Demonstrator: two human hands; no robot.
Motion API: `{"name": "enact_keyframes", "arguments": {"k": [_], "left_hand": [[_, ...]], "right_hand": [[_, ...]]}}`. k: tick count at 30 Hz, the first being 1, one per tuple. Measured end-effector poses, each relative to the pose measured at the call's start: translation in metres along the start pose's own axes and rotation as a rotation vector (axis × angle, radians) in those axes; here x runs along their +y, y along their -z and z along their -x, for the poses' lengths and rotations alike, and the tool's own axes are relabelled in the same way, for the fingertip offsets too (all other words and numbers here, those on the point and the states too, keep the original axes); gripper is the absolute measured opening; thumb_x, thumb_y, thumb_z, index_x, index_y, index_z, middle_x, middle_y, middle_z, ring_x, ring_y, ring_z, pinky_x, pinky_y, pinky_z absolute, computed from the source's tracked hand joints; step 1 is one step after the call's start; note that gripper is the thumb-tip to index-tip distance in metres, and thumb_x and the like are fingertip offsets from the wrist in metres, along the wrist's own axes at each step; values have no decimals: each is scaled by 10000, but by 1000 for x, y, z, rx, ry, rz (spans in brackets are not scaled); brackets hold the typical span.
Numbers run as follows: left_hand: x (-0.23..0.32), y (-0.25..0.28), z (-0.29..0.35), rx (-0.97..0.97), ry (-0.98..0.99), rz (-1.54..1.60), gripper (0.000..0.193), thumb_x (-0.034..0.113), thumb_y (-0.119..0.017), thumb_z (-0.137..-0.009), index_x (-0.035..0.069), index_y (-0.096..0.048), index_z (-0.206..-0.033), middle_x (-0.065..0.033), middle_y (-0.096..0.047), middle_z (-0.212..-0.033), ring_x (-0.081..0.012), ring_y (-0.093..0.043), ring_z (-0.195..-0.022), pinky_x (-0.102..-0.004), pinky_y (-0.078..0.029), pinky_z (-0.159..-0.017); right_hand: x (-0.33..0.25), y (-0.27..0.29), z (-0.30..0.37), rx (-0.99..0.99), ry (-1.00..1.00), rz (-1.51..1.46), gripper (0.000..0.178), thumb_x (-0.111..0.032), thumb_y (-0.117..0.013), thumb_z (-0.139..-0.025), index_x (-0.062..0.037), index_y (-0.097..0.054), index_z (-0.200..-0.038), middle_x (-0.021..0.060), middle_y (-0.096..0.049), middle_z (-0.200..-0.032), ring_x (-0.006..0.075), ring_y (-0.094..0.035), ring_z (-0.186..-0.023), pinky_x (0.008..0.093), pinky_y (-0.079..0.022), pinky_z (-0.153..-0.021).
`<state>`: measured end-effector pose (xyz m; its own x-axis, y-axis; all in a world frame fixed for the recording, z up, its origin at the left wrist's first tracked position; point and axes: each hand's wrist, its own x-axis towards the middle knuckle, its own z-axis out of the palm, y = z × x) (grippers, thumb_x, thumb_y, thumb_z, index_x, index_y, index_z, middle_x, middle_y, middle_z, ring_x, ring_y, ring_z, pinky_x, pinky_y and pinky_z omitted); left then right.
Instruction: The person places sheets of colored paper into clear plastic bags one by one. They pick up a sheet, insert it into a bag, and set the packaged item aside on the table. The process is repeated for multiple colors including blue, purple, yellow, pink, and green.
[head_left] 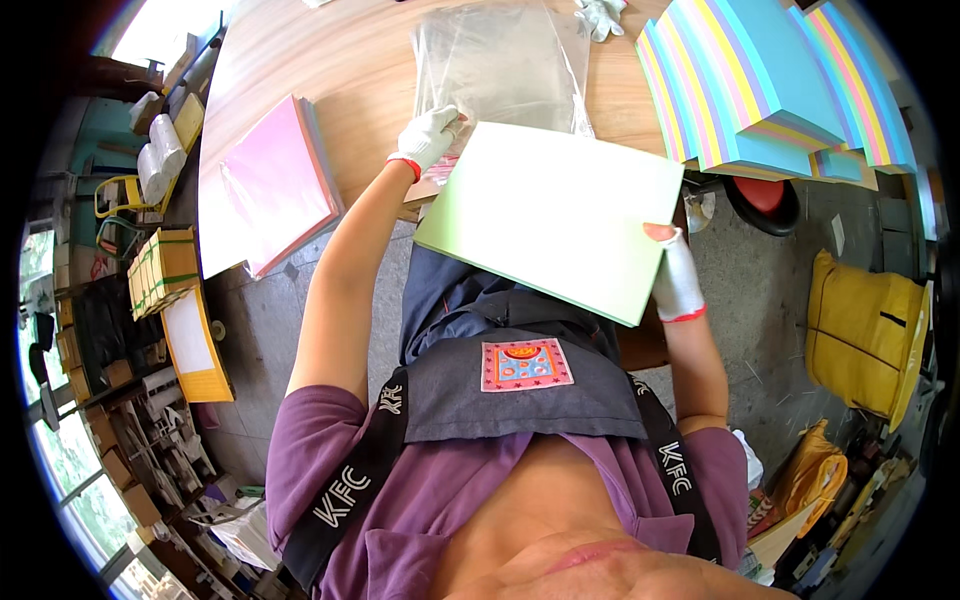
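Observation:
My right hand (678, 278), in a white glove with bare fingertips, grips the right edge of a pale green paper stack (555, 215). The thumb lies on top of the sheets, and the stack is held tilted above my lap at the table's near edge. My left hand (428, 138), gloved the same way, is at the near left corner of a pile of clear plastic bags (500, 65). Its fingers are pinched together on a bag's edge. The paper's upper left corner is close beside this hand and covers part of the bags.
A pink paper stack in clear film (270, 190) lies on the wooden table (330, 60) at left. Tall stacks of multicoloured paper (745, 85) stand at right. White gloves (602, 16) lie at the far edge. A yellow sack (865, 335) is on the floor at right.

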<state>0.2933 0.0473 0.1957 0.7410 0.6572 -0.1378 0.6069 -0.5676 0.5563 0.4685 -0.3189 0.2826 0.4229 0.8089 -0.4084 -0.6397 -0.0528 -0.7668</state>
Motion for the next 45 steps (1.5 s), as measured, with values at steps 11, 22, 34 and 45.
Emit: {"name": "enact_keyframes", "arguments": {"k": [11, 22, 34, 45], "left_hand": [[1, -24, 17, 348, -177, -130, 251, 102, -550, -837, 197, -680, -1030, -30, -660, -993, -282, -653, -853, -377, -519, -709], [20, -37, 38, 423, -249, 72, 468, 19, -545, -823, 190, -601, -1255, -33, -649, -1121, -232, -654, -917, -339, -518, -804], [16, -58, 45, 264, 171, 310, 214, 251, -622, -869, 63, -680, -954, -122, -686, -792, -267, -671, -759, -378, -501, -701], [84, -160, 75, 260, 386, 1238, 243, 135, -507, -1000, 9, -512, -1208, -108, -627, -1099, -171, -645, -892, -296, -547, -728]], "right_hand": [[71, 55, -26, 154, 81, -324, 348, -186, -616, -894, -38, -560, -1204, 66, -669, -1025, 175, -682, -799, 284, -558, -599], [87, 69, -35, 165, 68, -385, 343, -238, -569, -933, 3, -584, -1177, 104, -670, -1073, 207, -684, -883, 313, -575, -696], [87, 51, -34, 233, 36, -350, 301, -248, -575, -925, -43, -622, -1140, 73, -683, -1047, 198, -677, -925, 326, -551, -763], [91, 26, -26, 126, -1, -356, 293, -240, -601, -919, -20, -620, -1111, 68, -685, -989, 158, -671, -842, 287, -545, -694]]}}
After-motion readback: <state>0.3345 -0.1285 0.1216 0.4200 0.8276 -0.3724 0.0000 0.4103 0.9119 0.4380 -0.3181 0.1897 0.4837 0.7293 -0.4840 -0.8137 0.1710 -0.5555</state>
